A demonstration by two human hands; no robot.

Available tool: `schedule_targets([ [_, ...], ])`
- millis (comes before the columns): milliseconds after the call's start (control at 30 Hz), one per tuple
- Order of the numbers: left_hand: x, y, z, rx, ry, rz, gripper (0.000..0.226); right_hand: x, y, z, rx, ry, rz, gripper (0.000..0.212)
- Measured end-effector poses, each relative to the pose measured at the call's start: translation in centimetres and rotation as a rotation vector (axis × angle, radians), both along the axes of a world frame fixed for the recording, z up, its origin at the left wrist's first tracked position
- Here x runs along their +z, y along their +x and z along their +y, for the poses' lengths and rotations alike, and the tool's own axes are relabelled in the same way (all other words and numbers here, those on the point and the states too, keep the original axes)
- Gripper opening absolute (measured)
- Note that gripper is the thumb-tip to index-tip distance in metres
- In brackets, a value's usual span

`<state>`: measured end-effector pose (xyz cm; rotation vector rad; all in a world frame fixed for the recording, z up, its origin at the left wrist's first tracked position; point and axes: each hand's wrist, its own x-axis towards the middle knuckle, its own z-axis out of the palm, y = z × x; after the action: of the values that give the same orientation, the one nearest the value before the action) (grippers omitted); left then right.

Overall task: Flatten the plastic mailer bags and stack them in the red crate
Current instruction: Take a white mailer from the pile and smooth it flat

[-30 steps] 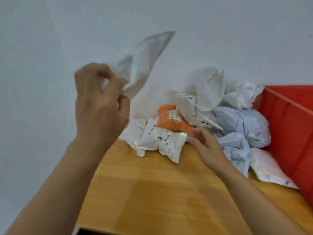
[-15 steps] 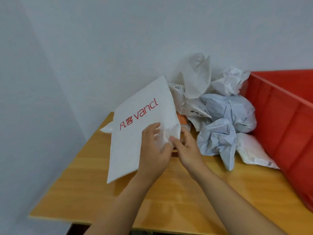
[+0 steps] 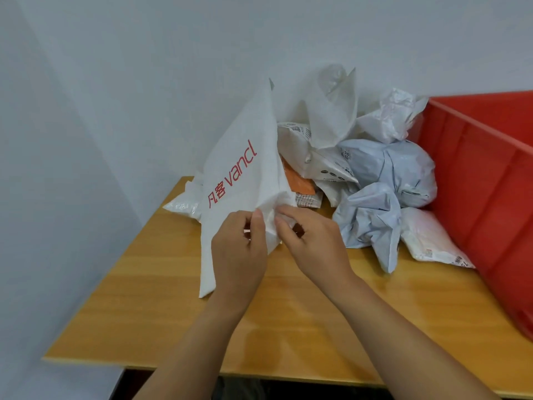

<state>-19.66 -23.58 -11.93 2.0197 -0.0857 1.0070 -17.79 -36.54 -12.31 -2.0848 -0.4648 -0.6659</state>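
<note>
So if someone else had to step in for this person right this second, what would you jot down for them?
Left hand: pinches the lower edge of the white Vancl mailer, held up off the wooden table.
Right hand: has a grip on the same edge, beside the left.
Pile of crumpled mailers sits at the back of the table, against the red crate.
Done: one bag picked out; nothing can be seen stacked in the crate, though little of its inside shows.
Left: flatten this bag, put it in the crate, then work through the pile.
</note>
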Motion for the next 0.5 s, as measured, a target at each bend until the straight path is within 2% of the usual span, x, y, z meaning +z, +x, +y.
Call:
schedule_targets([
  [100,-0.4,-0.1,-0.2,0.020,0.024,-0.033,0.023,0.6,-0.1,0.1,-0.044,-0.062,0.044,0.031],
  [233,-0.7,0.2,-0.2,0.019,0.138,-0.082,0.034,1.3,-0.5,0.4,-0.150,-0.109,0.007,0.024],
  [333,-0.8,0.3,-0.2,0.009,0.242,-0.127,0.032,1.7,-0.6,0.5,-0.226,-0.175,-0.011,0.016],
  [500,-1.2,0.4,0.0,0.009,0.321,-0.154,0.028,2.4,-0.5,0.7,-0.242,-0.254,0.065,0.018],
])
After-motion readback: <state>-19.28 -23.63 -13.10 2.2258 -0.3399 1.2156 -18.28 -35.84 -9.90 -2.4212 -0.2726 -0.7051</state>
